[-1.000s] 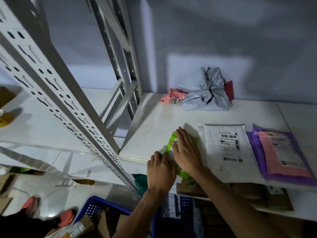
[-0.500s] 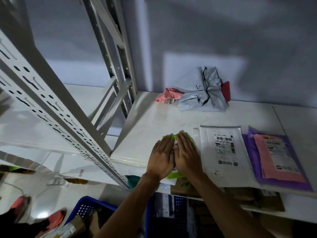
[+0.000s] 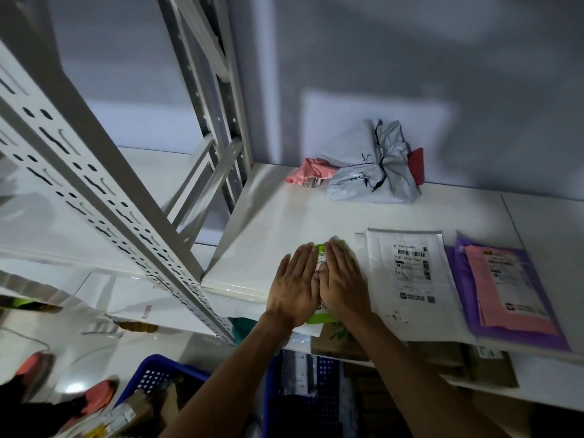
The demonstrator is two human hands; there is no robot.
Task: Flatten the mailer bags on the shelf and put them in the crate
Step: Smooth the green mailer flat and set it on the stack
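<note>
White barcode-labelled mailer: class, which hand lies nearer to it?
Right. The right hand lies beside the white mailer; the left hand lies farther left, past the right hand.

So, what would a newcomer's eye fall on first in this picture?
First the left hand and right hand, flat side by side, pressing a green mailer bag at the front edge of the white shelf. Right of them lie a flattened white mailer and a purple mailer with a pink mailer on top. A crumpled grey bag sits at the back wall; a blue crate stands below.
</note>
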